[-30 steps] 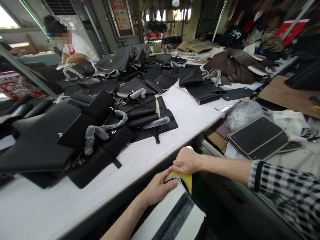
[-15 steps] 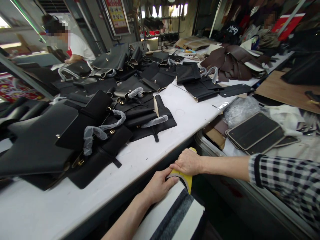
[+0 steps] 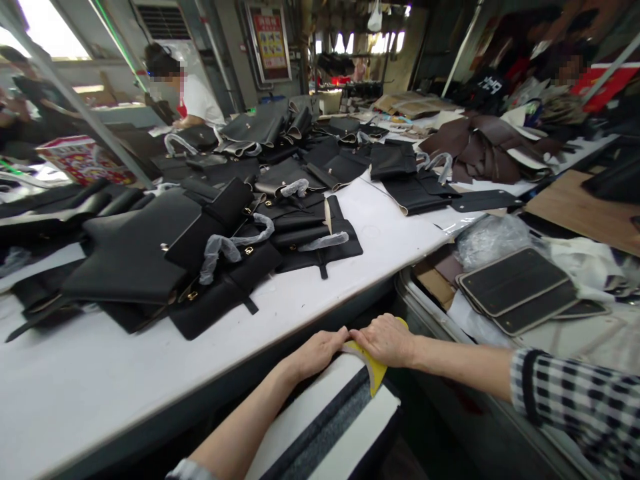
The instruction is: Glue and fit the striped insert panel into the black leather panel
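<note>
Daylight comes from a window point(image 3: 55, 30) at far left, burnt out to white, and from smaller windows point(image 3: 345, 43) at the far back, also blown out. The pale table point(image 3: 150, 373) takes soft, bright light; the black bags point(image 3: 140, 247) give back only a dull sheen. Plastic point(image 3: 495, 240) at right catches small glints. The far right is dim, and deep shadow lies below the right hand point(image 3: 390, 340). The left hand point(image 3: 315, 353) is reasonably clear; the sleeve point(image 3: 575, 400) softens toward the right edge. Wide-angle distortion stretches the sides, and far things look soft.
</note>
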Motion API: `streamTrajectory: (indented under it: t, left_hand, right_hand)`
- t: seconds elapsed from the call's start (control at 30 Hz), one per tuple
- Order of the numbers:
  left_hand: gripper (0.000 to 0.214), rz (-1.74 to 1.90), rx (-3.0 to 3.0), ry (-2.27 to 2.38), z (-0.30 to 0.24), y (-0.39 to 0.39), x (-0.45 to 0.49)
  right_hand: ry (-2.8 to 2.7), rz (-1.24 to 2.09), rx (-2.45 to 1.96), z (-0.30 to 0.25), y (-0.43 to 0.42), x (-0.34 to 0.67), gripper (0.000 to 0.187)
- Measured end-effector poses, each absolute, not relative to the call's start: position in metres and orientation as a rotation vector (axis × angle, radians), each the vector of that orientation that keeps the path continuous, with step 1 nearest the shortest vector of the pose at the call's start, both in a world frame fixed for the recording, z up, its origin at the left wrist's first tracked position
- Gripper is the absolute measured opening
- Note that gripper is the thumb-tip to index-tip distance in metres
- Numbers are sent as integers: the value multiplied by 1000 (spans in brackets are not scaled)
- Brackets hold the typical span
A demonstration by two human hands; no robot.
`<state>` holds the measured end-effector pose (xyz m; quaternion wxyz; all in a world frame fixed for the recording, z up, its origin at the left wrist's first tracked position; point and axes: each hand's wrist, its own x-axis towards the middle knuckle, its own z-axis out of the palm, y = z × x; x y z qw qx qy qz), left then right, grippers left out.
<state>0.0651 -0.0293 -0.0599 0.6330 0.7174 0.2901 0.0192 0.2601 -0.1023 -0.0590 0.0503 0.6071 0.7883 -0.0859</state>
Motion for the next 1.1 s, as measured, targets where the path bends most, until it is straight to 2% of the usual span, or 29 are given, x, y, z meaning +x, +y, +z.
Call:
streamTrajectory:
  t: [0.23, 0.5, 0.67, 0.8, 0.97, 1.1]
  left_hand:
    - [53, 0, 1295, 747, -70, -24, 62]
    - [41, 40, 1330, 703, -83, -22, 74]
    - [36, 59, 1395, 727, -74, -21, 71]
    - [43, 172, 1406, 929, -50, -18, 11]
    - [46, 595, 1197, 1382, -36, -70, -133]
    - [55, 770, 802, 1649, -66, -137, -187]
  right_hand:
    - [2376, -200, 1851, -55, -115, 257, 69]
    - [2356, -234, 1860, -64, -119, 258, 65]
    - [2459, -271, 1735, -65, -113, 257, 64]
    - [2615, -345, 1710, -54, -100, 252, 59]
    - [2658, -668, 1819, -37, -86, 205, 60]
    - [2802, -500, 1572, -35, -79, 122, 60]
